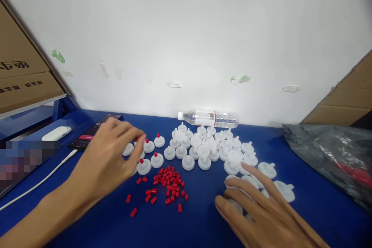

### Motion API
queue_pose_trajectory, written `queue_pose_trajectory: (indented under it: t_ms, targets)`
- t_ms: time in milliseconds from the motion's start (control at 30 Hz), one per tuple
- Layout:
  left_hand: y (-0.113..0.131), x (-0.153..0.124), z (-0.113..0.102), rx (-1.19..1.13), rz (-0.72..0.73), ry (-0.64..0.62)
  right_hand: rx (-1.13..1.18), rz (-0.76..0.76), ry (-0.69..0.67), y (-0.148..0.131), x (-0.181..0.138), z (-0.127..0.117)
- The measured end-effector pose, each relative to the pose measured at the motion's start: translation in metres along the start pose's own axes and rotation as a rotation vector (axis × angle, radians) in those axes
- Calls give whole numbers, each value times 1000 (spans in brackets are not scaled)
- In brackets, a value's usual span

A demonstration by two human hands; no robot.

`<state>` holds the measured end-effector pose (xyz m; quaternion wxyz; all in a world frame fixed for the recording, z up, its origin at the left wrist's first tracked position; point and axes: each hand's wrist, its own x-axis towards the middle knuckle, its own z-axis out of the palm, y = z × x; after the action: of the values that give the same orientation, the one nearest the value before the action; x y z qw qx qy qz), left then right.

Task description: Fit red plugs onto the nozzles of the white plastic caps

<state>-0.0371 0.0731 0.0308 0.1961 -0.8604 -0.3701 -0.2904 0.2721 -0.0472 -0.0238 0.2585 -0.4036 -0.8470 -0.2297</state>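
Note:
My left hand (112,155) hovers over the capped white discs (154,151) at the left of the group, its fingers curled together near one disc; what sits between the fingertips is hidden. My right hand (258,209) lies flat with fingers spread over several uncapped white discs (250,162) at the lower right. A pile of small red caps (167,184) lies on the blue table (200,221) between my hands. More white discs (200,143) with stems pointing up are clustered behind the red caps.
A clear water bottle (209,118) lies on its side by the white wall. A phone (94,131), a white case (56,133) and a white cable (43,180) are at the left. A dark plastic bag (334,155) sits at the right, with cardboard boxes (23,69) on both sides.

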Motion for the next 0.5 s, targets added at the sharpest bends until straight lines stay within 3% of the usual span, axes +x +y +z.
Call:
queue_pose_trajectory:
  t_ms: [67, 167, 300, 500]
  targets:
    - [20, -3, -2, -232, 143, -10, 14, 13, 21, -3, 4, -1]
    - [49, -12, -4, -410, 311, -161, -23, 43, 22, -4, 5, 2]
    - [67, -21, -4, -367, 437, -201, -49, -2, -13, 0, 0, 9]
    - [66, -22, 1, -296, 468, -238, 31, -56, 54, -5, -2, 6]
